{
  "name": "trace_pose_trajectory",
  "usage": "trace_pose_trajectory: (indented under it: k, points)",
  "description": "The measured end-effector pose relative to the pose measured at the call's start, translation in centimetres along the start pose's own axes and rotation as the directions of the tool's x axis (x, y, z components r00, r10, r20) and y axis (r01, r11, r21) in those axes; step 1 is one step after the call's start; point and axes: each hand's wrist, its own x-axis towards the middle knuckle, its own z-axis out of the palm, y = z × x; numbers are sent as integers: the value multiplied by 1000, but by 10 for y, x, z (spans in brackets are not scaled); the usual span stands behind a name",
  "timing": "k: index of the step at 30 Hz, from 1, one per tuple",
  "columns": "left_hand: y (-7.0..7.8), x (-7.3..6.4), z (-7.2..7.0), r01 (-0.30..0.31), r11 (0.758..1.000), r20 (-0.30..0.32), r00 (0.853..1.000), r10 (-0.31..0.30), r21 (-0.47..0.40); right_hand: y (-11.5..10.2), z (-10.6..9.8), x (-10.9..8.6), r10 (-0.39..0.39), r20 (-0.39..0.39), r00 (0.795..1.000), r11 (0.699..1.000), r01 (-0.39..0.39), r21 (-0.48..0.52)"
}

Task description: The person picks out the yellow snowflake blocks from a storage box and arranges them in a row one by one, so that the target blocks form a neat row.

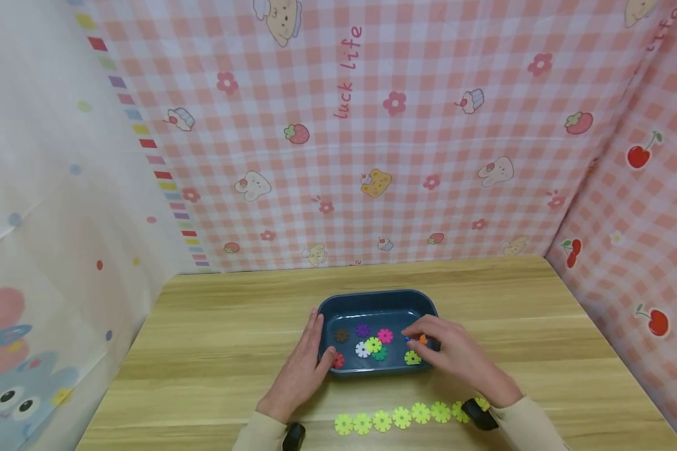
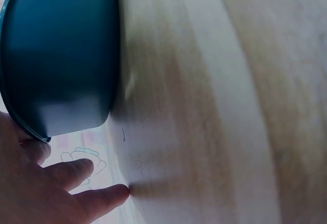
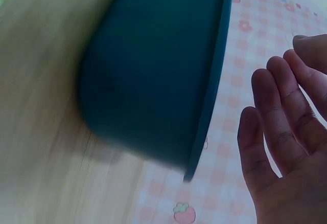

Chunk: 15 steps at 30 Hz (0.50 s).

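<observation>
A dark blue tray (image 1: 372, 369) on the table holds several small notched plastic discs, among them a white disc (image 1: 363, 349), a purple disc (image 1: 363, 329) and a pink disc (image 1: 385, 336). My left hand (image 1: 299, 373) lies along the tray's left side, its thumb over the rim beside a red disc (image 1: 338, 361). In the left wrist view its fingers are spread at the tray's corner. My right hand (image 1: 457, 351) hovers over the right end. A bit of a blue disc (image 1: 407, 339) shows by its thumb and index tips, and an orange disc (image 1: 423, 339) lies behind them. The right wrist view shows nothing between its fingers.
A row of yellow-green discs (image 1: 401, 417) lies on the wooden table (image 1: 214, 376) in front of the tray, its right end partly under my right wrist strap (image 1: 479, 414). Checked cloth (image 1: 338, 156) hangs behind the table, with more cloth on both sides.
</observation>
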Motion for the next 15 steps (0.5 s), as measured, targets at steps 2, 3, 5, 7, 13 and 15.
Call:
trace_pose_trajectory:
  k: [2, 3, 5, 7, 13, 15]
  points:
    - [0, 0, 0, 4, 1000, 1, 1000, -4, 5, -1, 3, 5, 12, 32, 999, 1000, -12, 8]
    - [1, 0, -1, 6, 1000, 1, 1000, -6, 6, -1, 4, 8, 20, 50, 999, 1000, -20, 14]
    - [1, -1, -1, 7, 1000, 2, 1000, -7, 4, -2, 7, 13, 31, 79, 996, 999, -33, 31]
    - [2, -1, -2, 6, 1000, 2, 1000, -6, -1, -2, 10, 17, 34, 101, 994, 998, -39, 50]
    - [2, -1, -2, 4, 1000, 2, 1000, -4, 7, 0, 18, 28, 30, 159, 987, 994, -47, 101]
    - [1, 0, -2, 5, 1000, 3, 1000, -5, 8, 1, 21, 32, 35, 181, 983, 994, -54, 98]
